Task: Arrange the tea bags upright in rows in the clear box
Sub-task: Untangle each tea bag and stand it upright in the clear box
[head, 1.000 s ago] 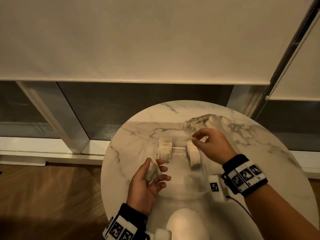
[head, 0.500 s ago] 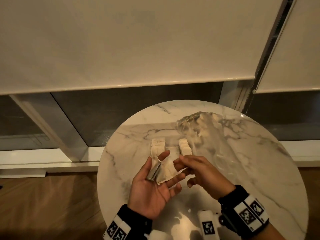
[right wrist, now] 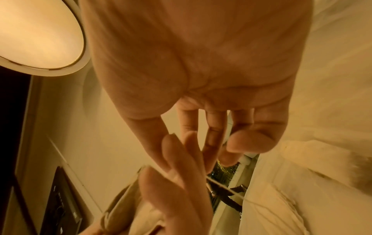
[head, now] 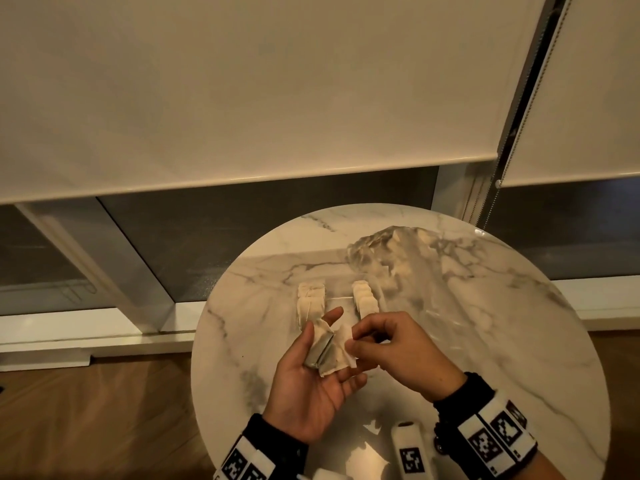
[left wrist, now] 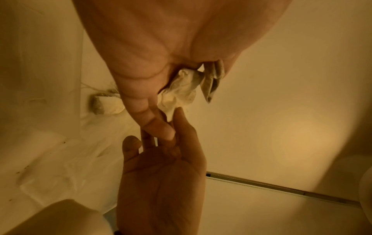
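nearest to me, the left hand (head: 313,379) lies palm up over the near part of the table (head: 519,341), fingers relaxed and mostly straight. a small stack of tea bags (head: 327,353) rests across its fingers; in the left wrist view the bags sit crumpled against the fingers, one darker flat bag behind a paler one. i do not see the fingers curled round them.

the right hand (head: 398,353) meets the left from the other side. its thumb and forefinger pinch the right edge of the top tea bag, and the remaining fingers are curled. the right wrist view confirms the fingertips (right wrist: 247,143) closed together, though the bag itself is hard to make out there.

just beyond both hands stands the clear box (head: 375,289) on the table. its walls are barely visible. inside it, two rows of tea bags stand on edge: a left row (head: 311,301) and a right row (head: 364,298), set apart with a gap between them.

beyond the box, on the far right part of the table, lies a crumpled clear plastic bag (head: 391,251).

past the table edge i note a window frame and a lowered roller blind (head: 242,98).
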Available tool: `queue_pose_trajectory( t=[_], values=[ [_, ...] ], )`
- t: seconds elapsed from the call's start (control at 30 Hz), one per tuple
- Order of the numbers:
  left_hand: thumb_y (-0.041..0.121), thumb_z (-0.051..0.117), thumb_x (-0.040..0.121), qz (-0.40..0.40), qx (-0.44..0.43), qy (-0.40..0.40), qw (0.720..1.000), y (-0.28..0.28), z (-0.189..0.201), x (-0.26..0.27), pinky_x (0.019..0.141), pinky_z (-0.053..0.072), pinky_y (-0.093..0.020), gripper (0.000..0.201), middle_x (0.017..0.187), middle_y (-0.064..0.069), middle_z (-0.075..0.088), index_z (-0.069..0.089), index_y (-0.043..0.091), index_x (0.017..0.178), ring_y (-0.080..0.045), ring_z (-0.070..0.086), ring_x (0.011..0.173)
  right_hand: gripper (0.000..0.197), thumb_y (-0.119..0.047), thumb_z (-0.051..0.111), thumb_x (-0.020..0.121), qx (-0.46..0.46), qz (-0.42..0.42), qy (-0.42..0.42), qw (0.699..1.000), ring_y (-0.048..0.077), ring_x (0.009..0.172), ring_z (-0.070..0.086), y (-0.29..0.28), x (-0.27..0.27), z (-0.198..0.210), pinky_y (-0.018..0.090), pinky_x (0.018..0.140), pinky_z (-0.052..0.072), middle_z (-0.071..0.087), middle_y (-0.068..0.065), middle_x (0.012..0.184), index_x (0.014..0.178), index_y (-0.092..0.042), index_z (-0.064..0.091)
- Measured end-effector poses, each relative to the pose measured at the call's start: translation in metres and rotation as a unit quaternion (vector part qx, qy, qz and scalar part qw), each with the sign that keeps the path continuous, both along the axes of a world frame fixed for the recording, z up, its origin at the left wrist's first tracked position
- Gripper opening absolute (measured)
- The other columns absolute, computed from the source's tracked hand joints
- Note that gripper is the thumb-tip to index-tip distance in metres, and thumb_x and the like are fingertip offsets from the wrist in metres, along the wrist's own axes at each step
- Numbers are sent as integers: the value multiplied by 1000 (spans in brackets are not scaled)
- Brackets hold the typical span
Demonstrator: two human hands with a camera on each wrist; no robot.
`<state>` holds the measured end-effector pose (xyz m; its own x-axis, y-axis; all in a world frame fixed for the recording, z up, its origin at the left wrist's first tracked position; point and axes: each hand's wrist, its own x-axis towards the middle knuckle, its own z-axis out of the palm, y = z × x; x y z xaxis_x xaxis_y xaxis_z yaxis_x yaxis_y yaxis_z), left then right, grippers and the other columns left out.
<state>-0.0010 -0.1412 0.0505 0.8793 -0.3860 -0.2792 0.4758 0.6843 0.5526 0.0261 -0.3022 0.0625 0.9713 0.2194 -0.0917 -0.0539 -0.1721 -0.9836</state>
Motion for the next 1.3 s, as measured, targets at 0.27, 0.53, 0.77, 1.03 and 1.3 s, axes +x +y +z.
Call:
queue_pose_trajectory(
  t=[0.27, 0.53, 0.77, 1.03, 1.3],
  values=[
    [50, 46, 91, 50, 125, -42, 990, 15, -12, 7, 74, 50, -41, 51, 123, -20, 68, 65, 23, 129, -33, 67, 96, 10, -11, 75, 85, -65, 1, -75, 995, 10, 72, 67, 3, 13, 1, 28, 73, 54, 72, -3, 74, 76, -17, 74],
    [41, 38, 103, 161, 279, -38, 946, 47, -39, 21, 72, 48, -37, 44, 110, -10, 74, 71, 12, 111, -27, 67, 93, 17, -7, 71, 89, -71, -8, -43, 997, 18, 62, 57, 8, 53, 6, 37, 61, 49, 63, 3, 64, 73, -13, 66],
    [32, 52, 98, 276, 208, 115, 931, 73, -82, 29, 47, 32, -25, 26, 71, -2, 57, 69, 12, 97, -13, 47, 53, 4, -20, 68, 94, -243, 51, -29, 968, 10, 73, 69, 22, 103, 14, 28, 68, 58, 74, -1, 83, 93, -17, 67],
    [27, 50, 99, 268, 226, 163, 922, 88, -107, 30, 53, 35, -29, 29, 67, -5, 57, 68, 5, 97, -19, 49, 58, 8, -21, 67, 92, -427, 232, -3, 874, 12, 75, 70, 59, 142, -2, 30, 71, 58, 73, -1, 91, 98, -18, 72],
    [26, 49, 100, 266, 214, 174, 924, 91, -105, 32, 55, 35, -30, 29, 67, -9, 56, 65, 3, 91, -22, 48, 56, 13, -16, 63, 94, -500, 286, 71, 814, 17, 76, 65, 86, 172, -42, 23, 51, 49, 66, 0, 92, 105, -21, 68]
  ],
)
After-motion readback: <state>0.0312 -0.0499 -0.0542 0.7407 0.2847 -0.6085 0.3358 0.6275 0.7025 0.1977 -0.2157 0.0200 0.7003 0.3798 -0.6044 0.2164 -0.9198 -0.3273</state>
